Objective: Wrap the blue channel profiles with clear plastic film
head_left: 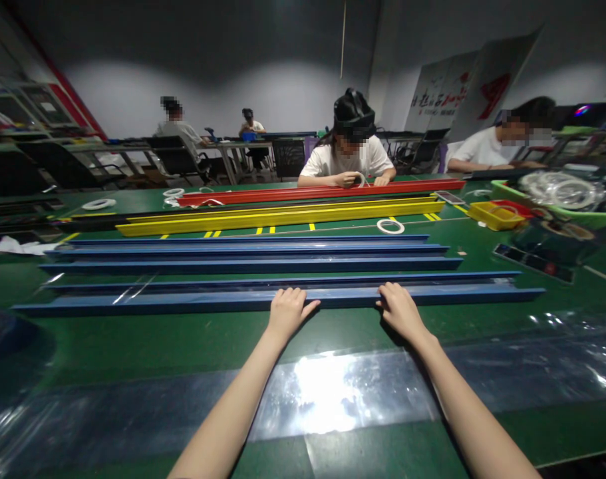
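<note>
Loosely curled fingers [289,295] touch the blue channel [343,299].

Nearer than the plain yellow rail [283,216] lie solid blue rails [183,307], and nearer again a clear sheet [362,392] with a grey-blue tint and a bright white glare. The table [157,342] under the yellow rail is solid green, with short yellow stripes [273,230] and a white ring [391,232] on the rail's near side, while a plain red rail [283,193] runs just beyond it. To the yellow rail's right sit a yellow tray [482,217] and a light green basket [589,214]; well beyond it hangs a pale banner [442,80] with black and red lettering.
</note>
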A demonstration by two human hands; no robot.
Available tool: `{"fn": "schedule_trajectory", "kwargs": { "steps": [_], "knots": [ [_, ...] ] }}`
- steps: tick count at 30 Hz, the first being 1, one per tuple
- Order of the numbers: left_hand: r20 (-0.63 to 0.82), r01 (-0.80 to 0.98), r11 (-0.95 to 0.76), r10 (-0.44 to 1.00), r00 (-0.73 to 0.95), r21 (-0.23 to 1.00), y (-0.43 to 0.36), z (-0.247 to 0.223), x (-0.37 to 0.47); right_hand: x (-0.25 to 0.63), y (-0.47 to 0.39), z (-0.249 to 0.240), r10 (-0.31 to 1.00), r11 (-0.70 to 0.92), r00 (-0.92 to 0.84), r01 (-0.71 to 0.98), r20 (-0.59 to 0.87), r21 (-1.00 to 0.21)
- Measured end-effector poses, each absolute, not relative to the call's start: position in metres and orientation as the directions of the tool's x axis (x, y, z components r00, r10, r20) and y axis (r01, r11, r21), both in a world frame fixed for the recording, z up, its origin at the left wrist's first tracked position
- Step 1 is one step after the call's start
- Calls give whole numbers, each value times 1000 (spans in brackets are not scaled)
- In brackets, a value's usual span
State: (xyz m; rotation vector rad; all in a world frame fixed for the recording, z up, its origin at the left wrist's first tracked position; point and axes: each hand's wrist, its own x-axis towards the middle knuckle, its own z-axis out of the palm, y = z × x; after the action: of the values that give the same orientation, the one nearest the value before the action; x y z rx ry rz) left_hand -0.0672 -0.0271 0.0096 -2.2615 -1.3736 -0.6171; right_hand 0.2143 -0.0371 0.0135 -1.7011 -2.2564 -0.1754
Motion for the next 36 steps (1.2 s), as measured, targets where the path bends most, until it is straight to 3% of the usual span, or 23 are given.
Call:
{"fn": "schedule_trajectory", "kwargs": {
  "steps": [10, 25, 32, 36],
  "knots": [
    [561, 900, -416, 719, 411, -126, -27, 9, -67, 215, -38, 12, 915, 289, -247, 953, 319, -91],
    [350, 911, -412, 855, 384, 7, -27, 20, -67, 212, -33, 30, 947, 296, -283, 952, 153, -74],
    [282, 905, -425, 873, 398, 37, -27, 28, -69, 156, -38, 42, 882, 463, -429, 863, 194, -200],
    [269, 879, -459, 869, 415, 127, -29, 33, -74, 112, -35, 46, 838, 539, -496, 816, 228, -207]
  ]
}}
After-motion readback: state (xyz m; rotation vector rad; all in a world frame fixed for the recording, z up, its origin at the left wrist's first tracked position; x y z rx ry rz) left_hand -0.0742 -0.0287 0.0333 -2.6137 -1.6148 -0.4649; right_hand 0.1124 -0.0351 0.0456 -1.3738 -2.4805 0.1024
